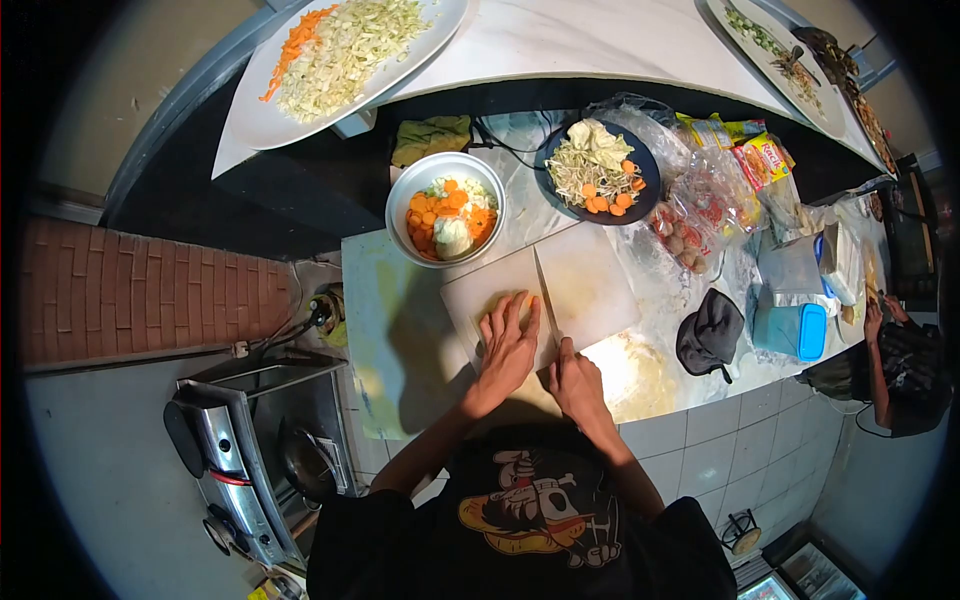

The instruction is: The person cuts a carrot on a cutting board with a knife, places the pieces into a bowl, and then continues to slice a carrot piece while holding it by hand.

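A white cutting board (590,275) lies on the worktop in front of me. My right hand (577,382) is closed round the handle of a kitchen knife (544,290), whose blade points away from me across the board. To the left of the blade, my left hand (508,345) rests on the board with its fingers stretched forward. A faint yellowish patch shows by its fingertips; what it is, I cannot make out. Beyond the board stand a white bowl (394,215) of sliced carrots and pale chopped vegetables, and a dark plate (650,175) with bean sprouts, carrot slices and cabbage.
A raised counter carries a white platter (440,45) of shredded cabbage and carrot. Plastic bags (690,215), a black cap (710,333) and a blue-lidded container (790,332) lie to the right. At lower left is a gas stove (235,470). Another person (910,370) works at far right.
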{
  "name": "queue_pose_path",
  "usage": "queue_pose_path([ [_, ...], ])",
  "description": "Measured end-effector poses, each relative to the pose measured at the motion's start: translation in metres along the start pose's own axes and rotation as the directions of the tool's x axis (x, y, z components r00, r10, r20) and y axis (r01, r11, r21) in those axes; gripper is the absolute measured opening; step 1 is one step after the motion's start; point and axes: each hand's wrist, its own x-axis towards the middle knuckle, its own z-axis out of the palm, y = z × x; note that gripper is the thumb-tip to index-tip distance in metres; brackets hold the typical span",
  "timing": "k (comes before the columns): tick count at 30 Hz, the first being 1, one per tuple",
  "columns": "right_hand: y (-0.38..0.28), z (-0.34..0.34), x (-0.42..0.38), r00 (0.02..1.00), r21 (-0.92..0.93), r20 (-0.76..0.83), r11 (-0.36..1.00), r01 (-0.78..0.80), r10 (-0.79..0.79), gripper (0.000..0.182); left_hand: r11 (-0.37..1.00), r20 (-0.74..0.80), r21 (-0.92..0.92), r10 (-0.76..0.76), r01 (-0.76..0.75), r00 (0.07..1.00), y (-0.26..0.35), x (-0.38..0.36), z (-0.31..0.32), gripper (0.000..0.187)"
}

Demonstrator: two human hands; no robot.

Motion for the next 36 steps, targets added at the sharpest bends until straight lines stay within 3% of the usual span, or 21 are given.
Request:
queue_pose_path([
  [2,0.003,0.006,-0.003,0.994,0.000,-0.103,0.999,0.042,-0.042,0.022,1.000,-0.007,0.006,-0.001,0.001,1.000,0.002,-0.001,0.001,0.053],
  [5,0.002,0.010,-0.003,0.990,0.005,-0.132,0.999,0.043,-0.042,0.022,1.000,-0.011,0.023,-0.010,0.010,1.000,0.002,-0.001,0.001,0.052],
  [14,0.013,-0.004,0.002,0.995,-0.001,-0.093,0.999,0.037,-0.037,0.020,0.986,-0.256,-0.161,-0.003,-0.040,0.967,-0.016,0.021,-0.005,0.023],
  [18,0.009,-0.018,0.001,0.995,-0.052,-0.083,0.997,0.058,-0.062,0.019,0.980,-0.257,-0.179,0.037,-0.085,0.966,-0.025,0.030,-0.007,0.019],
  [20,0.008,-0.020,-0.001,1.000,-0.039,0.007,0.999,0.031,-0.030,0.037,0.979,-0.255,-0.181,0.046,-0.094,0.966,-0.028,0.029,-0.007,0.019],
  [31,0.008,-0.016,-0.007,0.998,-0.022,0.007,0.998,0.056,-0.056,0.043,0.992,-0.281,-0.052,0.094,-0.113,0.955,-0.020,0.019,-0.011,0.021],
  [36,0.012,-0.013,-0.007,0.997,-0.042,-0.006,0.996,0.079,-0.079,0.042,0.999,-0.249,-0.024,0.015,-0.022,0.968,-0.012,0.015,-0.010,0.023],
])
